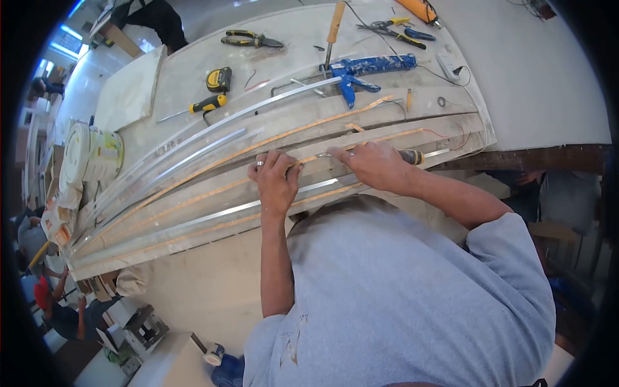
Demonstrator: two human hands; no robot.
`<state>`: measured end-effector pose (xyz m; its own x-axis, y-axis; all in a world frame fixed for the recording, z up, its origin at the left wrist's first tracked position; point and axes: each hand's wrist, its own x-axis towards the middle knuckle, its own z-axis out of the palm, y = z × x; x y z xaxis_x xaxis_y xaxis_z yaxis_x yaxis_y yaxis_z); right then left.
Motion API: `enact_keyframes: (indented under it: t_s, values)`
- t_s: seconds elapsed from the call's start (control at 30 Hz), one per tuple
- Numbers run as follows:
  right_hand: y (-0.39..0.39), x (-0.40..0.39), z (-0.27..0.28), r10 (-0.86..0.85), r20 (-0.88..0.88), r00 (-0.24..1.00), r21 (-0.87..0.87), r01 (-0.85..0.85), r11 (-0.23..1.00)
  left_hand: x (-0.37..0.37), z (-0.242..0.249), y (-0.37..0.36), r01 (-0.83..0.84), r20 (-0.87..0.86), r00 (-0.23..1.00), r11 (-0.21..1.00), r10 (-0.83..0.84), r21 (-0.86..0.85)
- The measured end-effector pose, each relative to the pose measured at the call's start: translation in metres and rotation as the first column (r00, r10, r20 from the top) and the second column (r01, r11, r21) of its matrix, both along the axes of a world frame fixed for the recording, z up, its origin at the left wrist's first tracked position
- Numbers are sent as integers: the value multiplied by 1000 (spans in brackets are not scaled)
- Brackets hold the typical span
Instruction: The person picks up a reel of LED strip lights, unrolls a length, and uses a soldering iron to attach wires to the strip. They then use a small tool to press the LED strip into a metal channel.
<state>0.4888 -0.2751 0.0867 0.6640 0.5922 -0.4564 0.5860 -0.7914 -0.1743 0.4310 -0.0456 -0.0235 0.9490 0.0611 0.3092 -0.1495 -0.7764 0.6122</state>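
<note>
My left hand (277, 182), a ring on one finger, presses its closed fingertips on a thin orange LED strip (232, 186) lying along the table. Just to the right, my right hand (379, 166) grips a screwdriver (411, 157) with a dark and yellow handle. Its metal tip points left at the strip, close to my left fingertips. Most of the shaft is hidden by my fingers. Nearer my body runs a shiny aluminium channel (238, 209). A second orange strip (303, 127) stretches along the far side.
Beyond my hands lie a blue caulking gun (374, 65), pliers (251, 40), a tape measure (218, 79) and another screwdriver (207, 104). A white bucket (90, 155) stands at the left end. A power strip (447, 66) lies near the right edge. Other people are in the background at left.
</note>
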Motion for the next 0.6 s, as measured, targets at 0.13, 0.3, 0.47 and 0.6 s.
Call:
enact_keyframes:
  t_s: [0.13,0.3,0.47,0.6]
  values:
    - [-24,-3,-28,115,192,975,57,-128,990,0,2,-1,-22,-12,1000,999,22,-25]
    - [-36,-9,-31,87,238,967,17,-94,995,1,-6,0,-18,4,1000,999,18,-41]
    - [-27,-7,-22,50,203,978,29,-58,998,3,-3,0,-5,2,1000,998,5,-56]
    - [-18,-2,-13,-11,78,997,-32,14,999,-1,-3,1,-2,-64,998,999,0,-35]
